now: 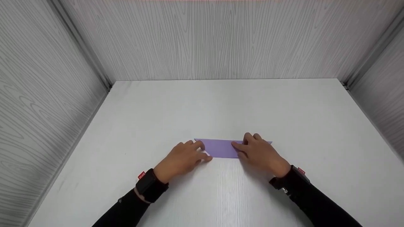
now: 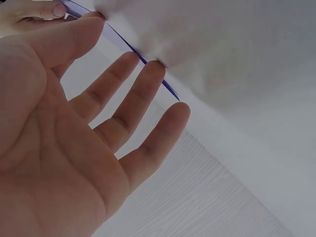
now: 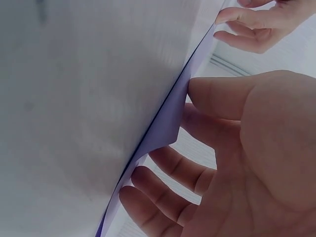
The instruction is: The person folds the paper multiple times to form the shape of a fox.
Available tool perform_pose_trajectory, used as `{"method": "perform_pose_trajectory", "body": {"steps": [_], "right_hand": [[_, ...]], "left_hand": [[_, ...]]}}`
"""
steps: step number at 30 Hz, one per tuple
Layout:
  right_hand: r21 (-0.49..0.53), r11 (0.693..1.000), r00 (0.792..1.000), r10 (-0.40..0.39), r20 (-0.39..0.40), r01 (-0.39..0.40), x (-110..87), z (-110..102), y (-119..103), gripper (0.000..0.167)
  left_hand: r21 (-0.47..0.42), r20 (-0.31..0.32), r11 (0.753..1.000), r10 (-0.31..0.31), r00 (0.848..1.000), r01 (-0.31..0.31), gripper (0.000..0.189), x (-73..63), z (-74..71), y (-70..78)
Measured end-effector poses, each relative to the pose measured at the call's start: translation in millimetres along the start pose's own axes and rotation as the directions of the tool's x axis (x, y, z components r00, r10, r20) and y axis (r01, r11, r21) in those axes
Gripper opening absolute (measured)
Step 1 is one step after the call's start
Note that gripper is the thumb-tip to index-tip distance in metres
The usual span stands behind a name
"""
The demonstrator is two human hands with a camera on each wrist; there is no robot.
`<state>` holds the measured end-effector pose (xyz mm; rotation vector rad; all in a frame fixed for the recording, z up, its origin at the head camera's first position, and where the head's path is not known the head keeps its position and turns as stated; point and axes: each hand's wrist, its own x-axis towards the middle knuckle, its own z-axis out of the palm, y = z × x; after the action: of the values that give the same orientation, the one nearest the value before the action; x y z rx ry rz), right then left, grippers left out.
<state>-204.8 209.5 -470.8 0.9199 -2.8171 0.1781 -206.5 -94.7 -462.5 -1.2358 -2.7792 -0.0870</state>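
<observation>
A folded strip of purple paper (image 1: pixel 221 148) lies flat on the white table, its long edges running left to right. My left hand (image 1: pixel 184 157) touches its left end, index fingertip on the paper and thumb by the near edge. In the left wrist view, the other left-hand fingers (image 2: pixel 143 103) are spread and loosely bent along the paper's edge. My right hand (image 1: pixel 260 153) presses on the right part with an extended index finger, thumb at the near edge, covering some of the paper. A slanted purple flap (image 3: pixel 165 121) shows beside the right fingers in the right wrist view.
The white tabletop (image 1: pixel 221 107) extends around the paper. A grey wood-grain panel (image 1: pixel 202 41) stands at the back, with similar panels on the left (image 1: pixel 38 94) and right (image 1: pixel 382 91). Both wrists wear black bands over dark sleeves.
</observation>
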Motion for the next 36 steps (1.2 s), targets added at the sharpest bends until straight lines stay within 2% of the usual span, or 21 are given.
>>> {"method": "perform_pose_trajectory", "body": {"steps": [5, 8, 11, 17, 23, 29, 36], "right_hand": [[0.006, 1.0, 1.0, -0.008, -0.01, 0.008, 0.5, -0.1, -0.9, 0.038], [0.002, 1.0, 1.0, -0.014, -0.02, 0.014, 0.1, 0.9, 0.1, 0.038], [-0.002, 1.0, 0.999, -0.027, -0.035, 0.027, -0.1, 2.0, 0.8, 0.037], [-0.002, 0.999, 0.997, -0.052, -0.061, 0.052, 0.2, 3.1, 0.8, 0.034], [0.005, 0.998, 0.994, -0.066, -0.087, 0.067, 0.7, 1.8, -0.5, 0.033], [0.015, 0.998, 0.996, -0.056, -0.073, 0.057, 0.7, 0.3, -0.5, 0.034], [0.041, 0.998, 0.996, -0.045, -0.075, 0.048, 0.4, 0.9, 0.3, 0.035]], "left_hand": [[-0.048, -0.045, 0.999, 0.023, 0.999, -0.025, 0.024, 8.2, -2.5, -0.8], [-0.074, -0.096, 0.996, 0.04, 0.995, -0.047, 0.023, 20.1, -1.5, -0.7], [-0.087, -0.105, 0.994, 0.052, 0.993, -0.062, 0.023, 33.0, 1.4, 0.7], [-0.083, -0.048, 0.994, 0.068, 0.997, -0.072, 0.025, 55.0, 6.5, 6.0], [-0.05, -0.022, 0.997, 0.065, 0.998, -0.066, 0.032, 67.2, 8.3, 9.4], [-0.117, 0.015, 0.993, 0.017, 1.0, -0.015, 0.036, 72.5, 7.8, 10.4], [-0.181, 0.117, 0.981, -0.053, 0.992, 0.074, 0.036, 80.7, 5.7, 13.1]]}}
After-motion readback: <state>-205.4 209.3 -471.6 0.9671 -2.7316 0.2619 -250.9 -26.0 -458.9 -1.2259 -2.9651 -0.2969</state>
